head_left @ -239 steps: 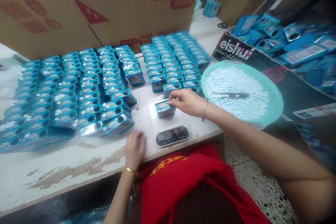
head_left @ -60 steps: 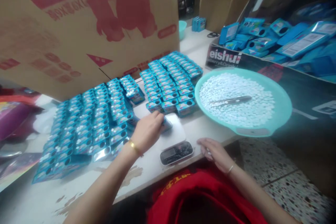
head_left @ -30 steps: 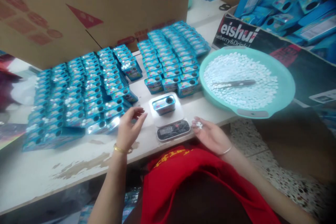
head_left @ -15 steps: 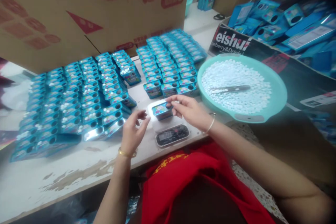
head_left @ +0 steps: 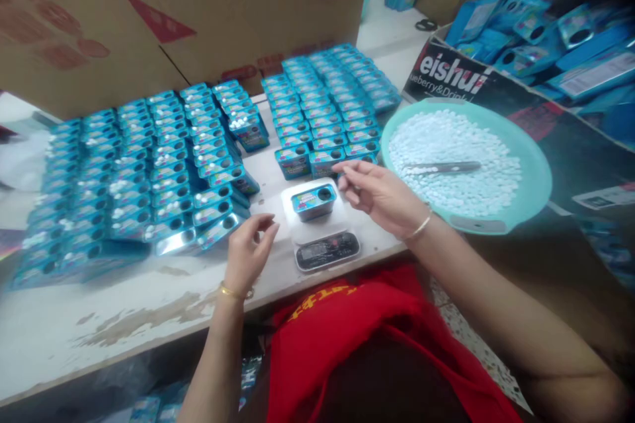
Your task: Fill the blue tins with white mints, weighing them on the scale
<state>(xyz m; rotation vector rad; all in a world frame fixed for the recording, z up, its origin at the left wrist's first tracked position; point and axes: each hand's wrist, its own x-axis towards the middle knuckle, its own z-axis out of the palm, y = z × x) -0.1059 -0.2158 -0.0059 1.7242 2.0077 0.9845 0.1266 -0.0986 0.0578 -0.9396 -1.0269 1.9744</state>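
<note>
A blue box point(head_left: 313, 201) with a dark round hole in its top stands on a small white digital scale point(head_left: 328, 251). My right hand point(head_left: 380, 195) hovers just right of that box, apart from it. Its thumb and fingertips are pinched together; whatever may be between them is too small to make out. Left of the scale, my left hand point(head_left: 249, 251) is held over the table with fingers curved, thumb apart and nothing in it. White tablets point(head_left: 461, 145) fill a turquoise basin point(head_left: 538, 192) on the right, with a metal scoop or tongs-like tool point(head_left: 441, 166) lying on them.
Rows of blue boxes point(head_left: 169, 165) cover the table's left, several with white tablets on top. More boxes point(head_left: 322, 106) stand behind the scale. A large cardboard carton point(head_left: 238, 13) closes the back. A black printed carton point(head_left: 496, 102) of loose blue boxes stands at right.
My right hand has drawn back to the right from the box on the scale, uncovering its hole. My left hand has hardly moved. The view has shifted slightly.
</note>
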